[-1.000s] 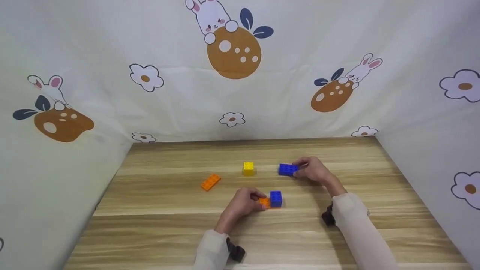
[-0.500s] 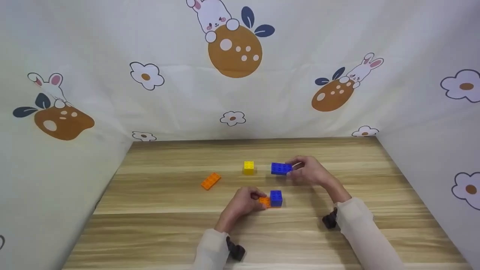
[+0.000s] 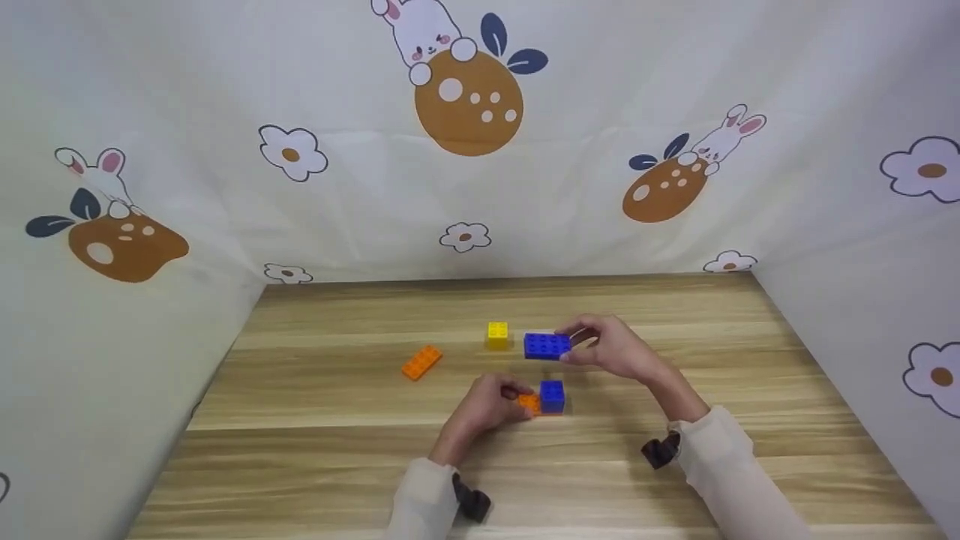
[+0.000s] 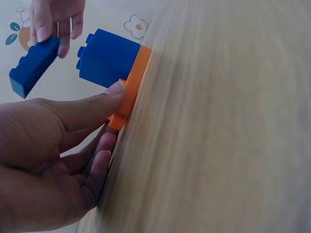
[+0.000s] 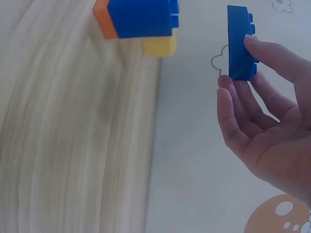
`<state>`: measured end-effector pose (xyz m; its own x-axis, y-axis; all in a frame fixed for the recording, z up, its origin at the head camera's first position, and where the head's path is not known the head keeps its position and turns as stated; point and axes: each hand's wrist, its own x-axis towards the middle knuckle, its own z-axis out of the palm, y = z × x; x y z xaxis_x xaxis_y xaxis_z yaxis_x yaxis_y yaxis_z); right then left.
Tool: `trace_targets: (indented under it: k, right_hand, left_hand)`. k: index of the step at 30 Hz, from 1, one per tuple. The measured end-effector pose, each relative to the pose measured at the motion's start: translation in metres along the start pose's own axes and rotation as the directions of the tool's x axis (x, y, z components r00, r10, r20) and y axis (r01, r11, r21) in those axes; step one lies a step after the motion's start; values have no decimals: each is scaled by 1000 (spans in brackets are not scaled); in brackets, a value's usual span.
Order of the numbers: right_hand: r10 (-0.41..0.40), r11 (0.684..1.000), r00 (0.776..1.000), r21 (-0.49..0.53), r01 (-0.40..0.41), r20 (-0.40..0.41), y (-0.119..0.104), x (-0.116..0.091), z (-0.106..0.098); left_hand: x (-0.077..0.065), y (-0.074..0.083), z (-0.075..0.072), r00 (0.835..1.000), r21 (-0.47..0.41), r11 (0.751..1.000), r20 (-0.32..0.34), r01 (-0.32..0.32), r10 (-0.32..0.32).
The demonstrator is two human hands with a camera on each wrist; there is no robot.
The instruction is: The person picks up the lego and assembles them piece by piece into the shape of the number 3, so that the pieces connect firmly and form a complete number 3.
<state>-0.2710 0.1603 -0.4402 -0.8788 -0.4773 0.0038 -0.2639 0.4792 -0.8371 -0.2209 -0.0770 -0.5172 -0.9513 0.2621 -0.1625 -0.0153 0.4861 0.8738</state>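
Note:
My left hand (image 3: 489, 403) pinches the left end of a flat orange brick (image 3: 529, 405) lying on the table. On that brick's right end sits a tall blue brick (image 3: 552, 396), studs up. With thumb and fingers my right hand (image 3: 616, 346) holds a longer, thinner blue brick (image 3: 547, 346) by its right end. The right wrist view shows this blue brick (image 5: 239, 43) raised off the table, under the thumb. In the left wrist view the left thumb presses on the studded side of the orange brick (image 4: 130, 99), its fingers underneath partly hidden.
A yellow brick (image 3: 497, 335) stands behind the stack, left of the held blue brick. Farther left a second flat orange brick (image 3: 422, 362) lies at a slant on the wooden table (image 3: 315, 465). Patterned cloth (image 3: 360, 202) encloses the back and sides.
My right hand has lifted the long blue brick and carried it left and a little nearer, toward the stack. The left hand has stayed on the orange brick.

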Motion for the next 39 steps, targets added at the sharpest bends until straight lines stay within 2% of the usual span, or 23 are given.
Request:
trace_targets:
  k: [12,19,28,39]
  right_hand:
    - [-43,999,999,22,43,24,6,-14,14]
    - [-13,999,998,38,11,59,13,-17,23]
    - [4,999,997,44,-8,78,17,-20,32]
    - [12,1000,997,12,-13,78,16,-21,33]
  left_hand:
    - [1,-1,1,999,58,997,-4,-45,45]
    - [1,1,0,1000,49,999,-2,-12,12]
    - [1,-1,0,999,80,996,2,-42,42]
    - [0,-1,1,997,46,996,-13,-70,70]
